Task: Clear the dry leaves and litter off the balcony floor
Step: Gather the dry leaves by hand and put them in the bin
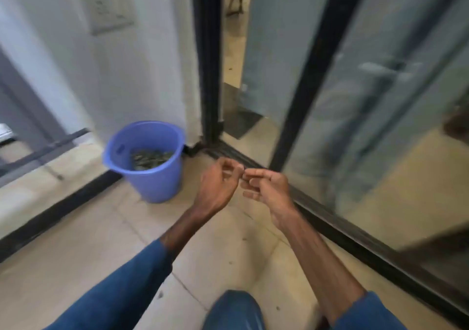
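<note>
Here, your left hand (218,186) and right hand (267,190) at centre frame, fingers curled, tips almost meeting, too blurred to tell whether either pinches anything, blue bucket (152,185) left of centre by the white wall (114,76), dry leaves (150,158) inside it, beige balcony floor (88,253) beneath.

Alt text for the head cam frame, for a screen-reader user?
The left hand and right hand nearly touch at curled fingertips above a tiled balcony floor; blur hides whether they hold anything. Left of them a blue bucket holding dry leaves stands by a white wall; a glass sliding door runs along the right.
</note>
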### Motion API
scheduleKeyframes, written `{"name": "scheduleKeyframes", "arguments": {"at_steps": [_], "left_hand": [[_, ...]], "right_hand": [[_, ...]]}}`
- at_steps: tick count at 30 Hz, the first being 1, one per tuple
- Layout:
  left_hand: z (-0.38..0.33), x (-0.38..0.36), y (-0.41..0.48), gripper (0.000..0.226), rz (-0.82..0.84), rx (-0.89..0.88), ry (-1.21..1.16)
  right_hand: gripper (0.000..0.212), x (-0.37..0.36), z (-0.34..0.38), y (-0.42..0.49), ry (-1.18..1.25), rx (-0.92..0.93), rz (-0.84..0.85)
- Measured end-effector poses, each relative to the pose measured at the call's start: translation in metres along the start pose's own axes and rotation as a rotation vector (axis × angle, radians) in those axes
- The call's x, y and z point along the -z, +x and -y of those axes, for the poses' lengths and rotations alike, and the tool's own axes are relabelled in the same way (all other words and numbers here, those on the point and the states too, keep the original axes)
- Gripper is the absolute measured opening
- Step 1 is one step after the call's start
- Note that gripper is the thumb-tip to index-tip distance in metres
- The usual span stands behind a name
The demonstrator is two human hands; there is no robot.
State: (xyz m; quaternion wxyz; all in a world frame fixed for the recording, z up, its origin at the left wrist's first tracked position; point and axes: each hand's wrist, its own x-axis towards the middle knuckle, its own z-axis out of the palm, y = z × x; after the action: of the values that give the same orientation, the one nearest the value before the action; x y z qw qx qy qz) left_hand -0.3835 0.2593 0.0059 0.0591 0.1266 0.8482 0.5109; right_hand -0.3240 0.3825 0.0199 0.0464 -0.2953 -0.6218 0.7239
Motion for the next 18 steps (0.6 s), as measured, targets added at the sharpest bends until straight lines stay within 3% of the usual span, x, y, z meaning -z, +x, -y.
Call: {"name": "scheduleKeyframes", "arguments": {"at_steps": [9,13,18], "left_hand": [[-0.171,-0.179,-0.19,0.01,0.54,-0.367,0.027],[-0.223,-0.246,-0.268,0.007,0.72,-0.523,0.066],[-0.254,-0.33,-0.341,0.015,0.897,-0.565,0.089]], "right_hand": [[0.028,0.261,-0.017,-0.212,0.104,0.039,-0.563],[0.028,0.344,-0.035,-0.285,0.175,0.09,-0.757],[0.025,0.423,-0.08,-0.341,0.306,0.063,-0.965]]}}
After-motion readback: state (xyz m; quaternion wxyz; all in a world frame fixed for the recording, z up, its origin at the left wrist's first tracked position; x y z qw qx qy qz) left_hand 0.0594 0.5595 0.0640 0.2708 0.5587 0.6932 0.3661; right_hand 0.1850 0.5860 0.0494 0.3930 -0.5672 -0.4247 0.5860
